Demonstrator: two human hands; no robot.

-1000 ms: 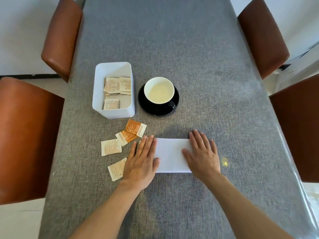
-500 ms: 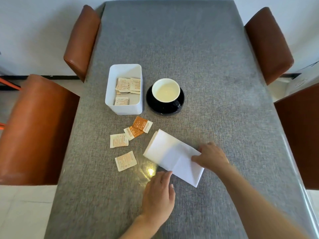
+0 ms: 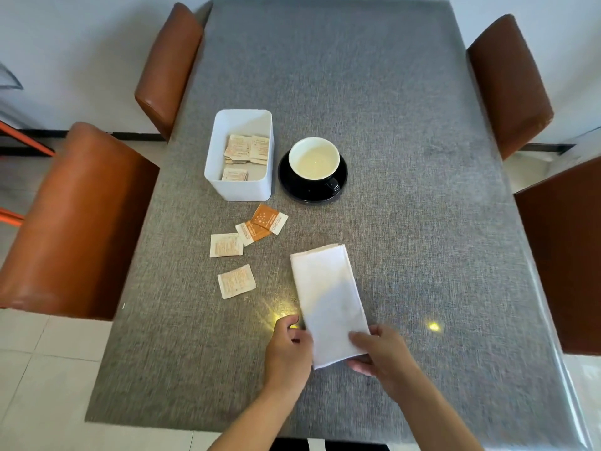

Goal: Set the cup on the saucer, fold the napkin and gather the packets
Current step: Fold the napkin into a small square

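1. Napkin (image 3: 328, 301) lies as a long white rectangle on the grey surface (image 3: 406, 125), its length running away from the person, its near end at the two hands. That orientation likely sets up a fold of the near end up over the far end.
2. Left hand (image 3: 287, 353) pinches the near left corner, its grip narrow and closed on the cloth edge; right hand (image 3: 383, 356) holds the near right corner, thumb on top and fingers underneath, so the near edge is lifted slightly off the surface. A hold at both corners keeps the edge straight for the fold.
3. Cup (image 3: 313, 159) already sits on the black saucer (image 3: 292, 187), upright, just beside the white bin (image 3: 240, 190). That part of the task looks done.
4. Some packets lie inside the bin, which suggests it is the collecting place. Four more lie loose on the surface between bin and napkin: two orange packets (image 3: 263, 224) that overlap, a pale packet (image 3: 226, 245) touching them, and another pale packet (image 3: 236, 281) set apart nearer the person.
5. Loose packets lie to the left of the napkin and clear of it, so the fold can go on without disturbing them. Gathering them appears to be the remaining step after the fold.
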